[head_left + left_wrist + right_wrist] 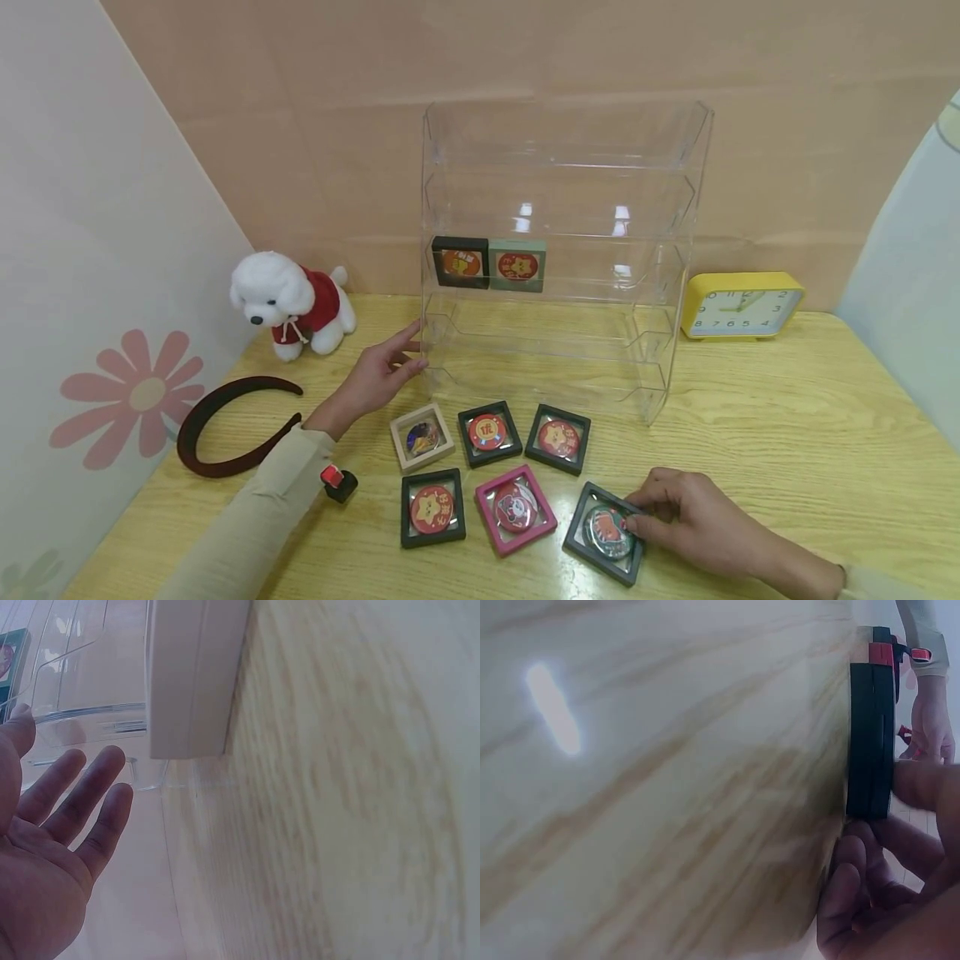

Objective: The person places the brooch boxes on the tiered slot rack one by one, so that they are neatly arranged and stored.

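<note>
My right hand (701, 521) pinches a dark square display frame (602, 533) with a green round badge at its right corner, thumb on top. In the right wrist view the dark frame (870, 742) appears edge-on close to the tabletop, fingertips at its near edge. My left hand (378, 375) is at the left side of a clear acrylic tiered rack (558, 158), fingertips at its side panel. The left wrist view shows that hand's fingers (94, 802) loosely extended. A black frame (461, 262) and a pale green frame (517, 265) stand side by side on a middle tier.
Several badge frames lie before the rack, including a beige frame (422, 437) and a pink frame (516, 510). A white plush dog (288, 300) and dark headband (225, 467) are left, near a small black-and-red object (339, 483). A yellow clock (745, 306) stands right.
</note>
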